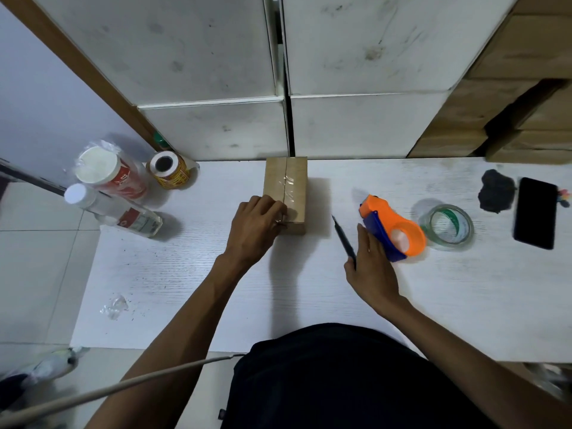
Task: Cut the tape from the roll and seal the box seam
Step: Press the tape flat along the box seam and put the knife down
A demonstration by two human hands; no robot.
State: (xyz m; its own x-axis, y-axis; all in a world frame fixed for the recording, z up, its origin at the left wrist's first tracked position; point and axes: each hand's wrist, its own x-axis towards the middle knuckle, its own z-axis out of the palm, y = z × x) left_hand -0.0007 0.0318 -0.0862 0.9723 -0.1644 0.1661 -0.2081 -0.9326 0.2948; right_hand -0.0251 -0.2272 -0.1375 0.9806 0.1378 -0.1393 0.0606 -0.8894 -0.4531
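Observation:
A small brown cardboard box (294,181) lies on the white table (185,274), with clear tape along its centre seam. My left hand (257,227) rests on the box's near left corner, fingers pressing the tape end at the seam. My right hand (371,267) grips a thin dark knife (343,239), its point aimed away from me, right of the box. Just beyond that hand lies an orange and blue tape dispenser (393,230). A clear tape roll (448,226) lies flat further right.
Bottles and a cup (114,187) and a yellow-labelled roll (168,170) stand at the table's far left. A black phone (535,212) and a dark lump (495,193) lie at the far right. White boxes (278,128) stack behind. A crumpled tape scrap (114,306) lies near the left edge.

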